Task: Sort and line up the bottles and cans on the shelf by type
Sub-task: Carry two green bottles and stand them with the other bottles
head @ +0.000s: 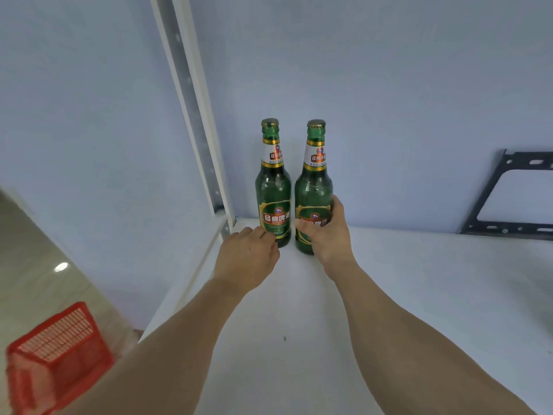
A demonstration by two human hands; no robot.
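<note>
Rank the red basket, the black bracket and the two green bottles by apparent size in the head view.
1. Red basket, though nearness to the camera inflates it.
2. Black bracket, cropped by the frame.
3. Left bottle and right bottle: alike.

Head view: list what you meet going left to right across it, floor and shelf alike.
Red basket → white shelf upright → left hand → left green bottle → right green bottle → right hand → black metal bracket.

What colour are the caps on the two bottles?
Gold, on both green bottles: the left bottle and the right bottle. The head view shows it.
</note>
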